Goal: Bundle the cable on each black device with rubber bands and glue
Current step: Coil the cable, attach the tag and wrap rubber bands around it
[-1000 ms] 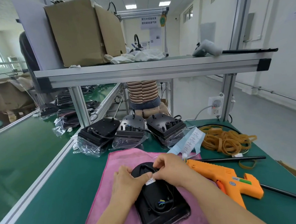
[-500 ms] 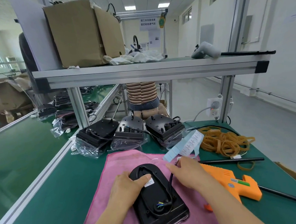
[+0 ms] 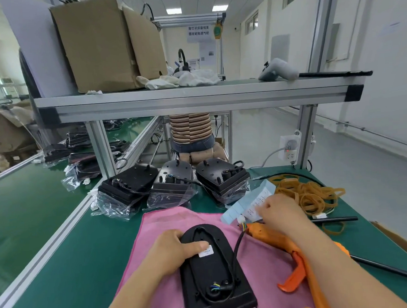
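Head view, lower centre: my left hand [image 3: 170,253] grips black device [image 3: 212,277] on pink cloth [image 3: 168,220], thumb across its top. Right hand [image 3: 280,211], centre right, fingers curled over label sheet [image 3: 246,203] beside rubber bands [image 3: 312,194]; hold, I cannot tell.

Hand positions
Left hand [image 3: 171,249] grips the black device [image 3: 212,277], thumb on top; right hand [image 3: 281,212] extended forward, fingers curled.
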{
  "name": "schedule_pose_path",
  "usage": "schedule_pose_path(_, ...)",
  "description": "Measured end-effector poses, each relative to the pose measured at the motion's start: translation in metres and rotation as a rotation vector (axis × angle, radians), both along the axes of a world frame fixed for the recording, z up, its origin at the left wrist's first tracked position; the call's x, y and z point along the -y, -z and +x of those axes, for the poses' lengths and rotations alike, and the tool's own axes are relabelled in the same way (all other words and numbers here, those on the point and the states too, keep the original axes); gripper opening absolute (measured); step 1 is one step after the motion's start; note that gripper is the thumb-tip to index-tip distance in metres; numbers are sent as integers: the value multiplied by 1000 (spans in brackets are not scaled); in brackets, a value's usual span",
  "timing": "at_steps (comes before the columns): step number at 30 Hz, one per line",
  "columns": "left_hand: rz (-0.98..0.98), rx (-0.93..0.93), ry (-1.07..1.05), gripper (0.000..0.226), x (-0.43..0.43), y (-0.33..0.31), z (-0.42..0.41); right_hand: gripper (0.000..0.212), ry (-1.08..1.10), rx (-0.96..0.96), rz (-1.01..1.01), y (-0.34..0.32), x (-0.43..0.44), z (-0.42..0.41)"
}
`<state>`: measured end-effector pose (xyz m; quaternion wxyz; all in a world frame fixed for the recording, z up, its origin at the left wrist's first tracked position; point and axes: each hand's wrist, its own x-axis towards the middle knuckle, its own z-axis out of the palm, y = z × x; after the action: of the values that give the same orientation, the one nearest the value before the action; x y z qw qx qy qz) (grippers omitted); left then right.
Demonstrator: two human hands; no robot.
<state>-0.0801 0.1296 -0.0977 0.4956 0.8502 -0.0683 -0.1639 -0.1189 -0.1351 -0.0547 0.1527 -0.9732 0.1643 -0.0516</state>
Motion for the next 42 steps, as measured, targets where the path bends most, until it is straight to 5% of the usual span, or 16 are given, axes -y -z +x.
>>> schedule_pose_path(3, -7, -22, 9, 45, 3, 0, 2, 30, 231, 173, 56, 1, 33, 5)
schedule_pose_path(5, -24, -17, 2, 44, 4, 3, 1, 14, 315, 211, -19, 6, 50, 9)
schedule_pose_path(7, -37, 3, -7, 36, 4, 4, -1, 27, 361, 160, -51, 15, 62, 10)
schedule_pose_path(9, -58, 3, -10, 32, 4, 5, -3, 37, 340, 50, -90, 23, 70, 8)
schedule_pose_path(12, -87, -15, -11, 31, 4, 3, -6, 19, 323, -11, -49, 23, 74, 4)
schedule_pose_path(19, -83, -27, -37, 37, 5, 4, -5, 16, 130, -204, 98, -19, 66, -4)
schedule_pose_path(21, -80, -36, -32, 39, 5, 5, -3, 6, 153, -154, 165, -25, 66, -8)
schedule_pose_path(26, -58, -34, -5, 35, 3, 2, 0, 23, 257, 219, 286, -39, 69, -10)
schedule_pose_path(29, 17, 205, -116, 28, 4, -11, -2, 22, 180, 452, 518, -51, 54, -19)
schedule_pose_path(32, -67, 449, -250, 19, 19, -40, -17, 23, -41, 464, 824, -63, 15, -27)
schedule_pose_path(37, -422, 155, 36, 23, 49, -69, -39, 29, -363, 336, 1003, -63, -57, -27)
schedule_pose_path(42, -433, -50, 100, 12, 34, -62, -38, 48, -371, 343, 601, -50, -76, -24)
